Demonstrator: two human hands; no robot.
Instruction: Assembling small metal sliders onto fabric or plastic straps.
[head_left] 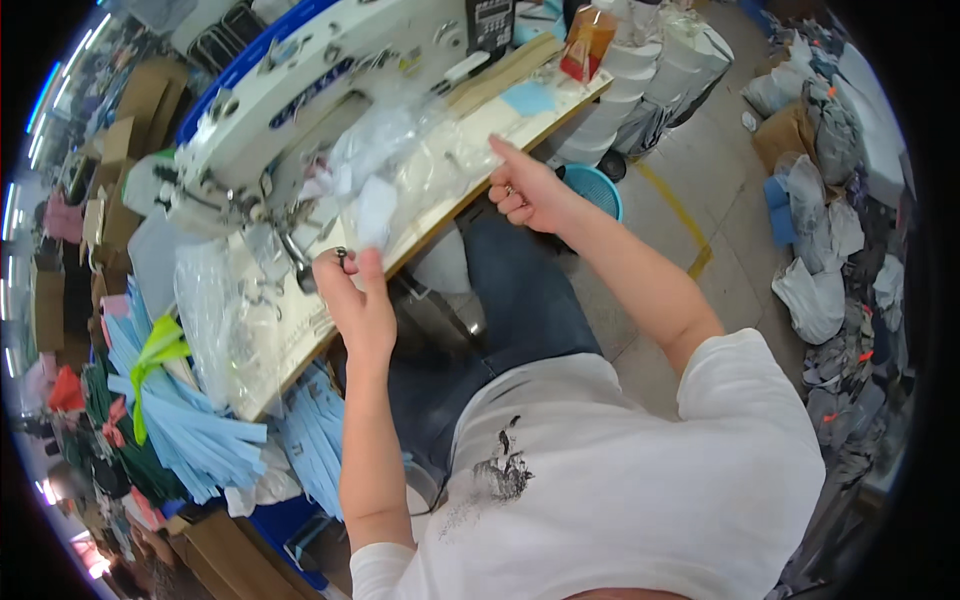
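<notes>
My left hand [358,305] is at the near edge of the white sewing table [300,345], in front of the needle end of a sewing machine [300,95]. Its fingers are curled, with a dark metal ring shape at them. Just beyond the thumb is a small white piece [376,212]; whether the hand touches it I cannot tell. Curled too, my right hand [525,190] hovers past the table edge, its thumb side pointing up. A small ring shape shows at its fingers. What either hand holds is hidden. Crumpled clear plastic [420,150] lies between and beyond them.
Light blue fabric strips [195,400] and a lime green strip [158,365] hang at the left. An orange bottle [588,45] stands at the table's far right, near stacked white cones [630,75]. A blue basket [592,190] is on the floor. Fabric heaps [850,350] line the right side.
</notes>
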